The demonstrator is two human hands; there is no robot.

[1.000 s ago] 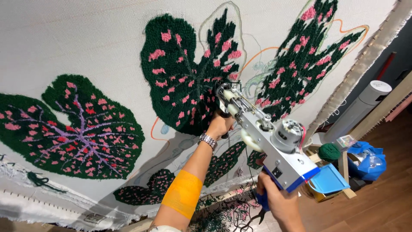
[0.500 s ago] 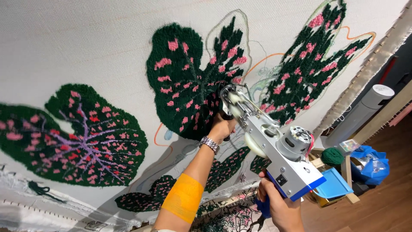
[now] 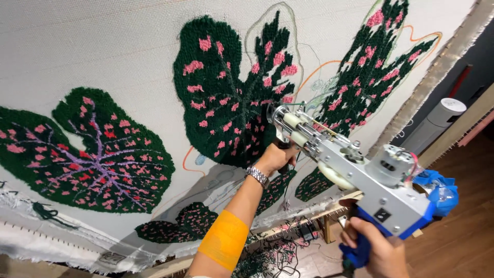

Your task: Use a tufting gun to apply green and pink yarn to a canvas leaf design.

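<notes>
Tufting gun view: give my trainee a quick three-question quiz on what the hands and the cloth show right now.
1. True or false: the left hand grips the front handle under the tufting gun.
2. Which hand holds the blue rear grip? A) left hand B) right hand C) neither
3. Fill in: the gun's tip meets the stretched backing cloth at the edge of a dark green leaf dotted with ____ spots.

Key: 1 true; 2 B; 3 pink.
</notes>
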